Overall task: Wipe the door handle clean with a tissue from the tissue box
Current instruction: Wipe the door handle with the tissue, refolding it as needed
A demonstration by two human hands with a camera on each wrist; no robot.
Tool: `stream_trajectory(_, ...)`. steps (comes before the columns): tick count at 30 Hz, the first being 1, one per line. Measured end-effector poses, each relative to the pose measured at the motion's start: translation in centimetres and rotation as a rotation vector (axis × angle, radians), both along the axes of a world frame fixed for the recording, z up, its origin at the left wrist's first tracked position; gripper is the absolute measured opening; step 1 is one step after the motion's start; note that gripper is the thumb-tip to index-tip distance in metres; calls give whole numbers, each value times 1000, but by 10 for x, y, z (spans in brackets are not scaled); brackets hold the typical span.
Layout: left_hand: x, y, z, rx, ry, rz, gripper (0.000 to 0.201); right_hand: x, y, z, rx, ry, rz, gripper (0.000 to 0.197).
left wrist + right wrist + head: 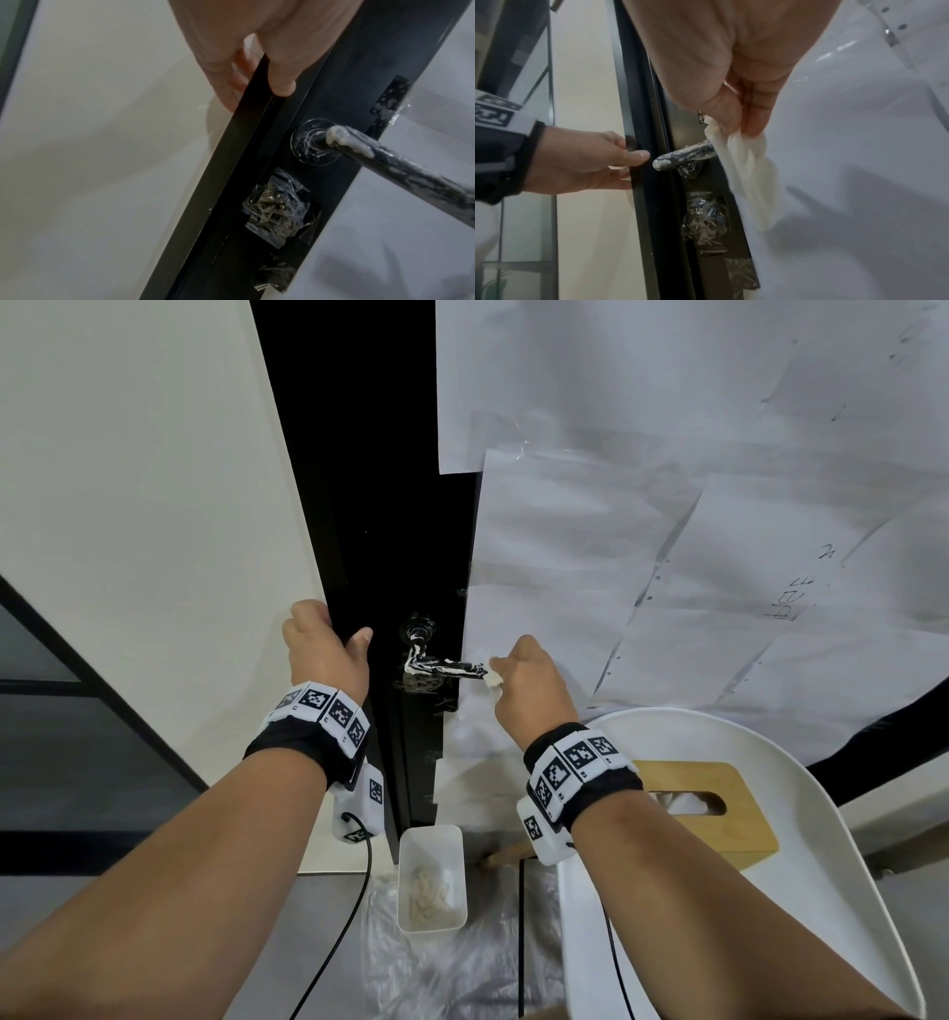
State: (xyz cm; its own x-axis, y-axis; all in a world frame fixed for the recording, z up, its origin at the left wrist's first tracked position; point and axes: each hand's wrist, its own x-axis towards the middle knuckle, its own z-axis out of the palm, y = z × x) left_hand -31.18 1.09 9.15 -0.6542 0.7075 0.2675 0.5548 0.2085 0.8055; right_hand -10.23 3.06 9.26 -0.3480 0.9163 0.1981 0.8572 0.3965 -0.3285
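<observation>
A black lever door handle (pixel 444 666) (pixel 401 172) (pixel 687 155) smeared with white paste sticks out of the black door (pixel 405 546). My right hand (pixel 518 675) (pixel 736 121) pinches a white tissue (pixel 493 679) (pixel 749 168) at the handle's free end, and the tissue hangs down from my fingers. My left hand (pixel 328 644) (pixel 257 67) (pixel 608 160) grips the door's edge, thumb on the front face, fingers behind. The wooden tissue box (pixel 719 806) sits on a white chair (pixel 821 814) at the lower right.
White paper sheets (pixel 719 505) cover the door right of the handle. Crumpled clear tape (pixel 277 207) covers the lock below the handle. A white bin (pixel 431 875) with used tissues stands on plastic film on the floor. A white wall (pixel 144 505) is on the left.
</observation>
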Motion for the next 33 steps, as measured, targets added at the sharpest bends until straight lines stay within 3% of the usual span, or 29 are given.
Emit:
stream_trajectory(4, 0, -1, 0, 6, -3, -5, 41, 4, 3, 4, 31, 114, -36, 36)
stream_trajectory(9, 0, -1, 0, 5, -5, -11, 40, -5, 0, 4, -1, -2, -71, 19)
stream_trajectory(17, 1, -1, 1, 5, -1, -13, 41, -4, 4, 2, -45, 50, 9, 35)
stream_trajectory(20, 0, -1, 1, 4, -1, -12, 40, 1, 5, 5, -14, 100, -44, 32)
stream_trajectory(23, 1, -2, 1, 4, 5, -14, 40, -1, 4, 5, -16, 29, -78, 28)
stream_trajectory(27, 0, -1, 0, 2, 6, -15, 40, -11, 4, 4, -30, 11, -26, 31)
stream_trajectory(33, 0, -2, 1, -5, -1, -13, 40, -10, 1, 5, -74, 185, 17, 38)
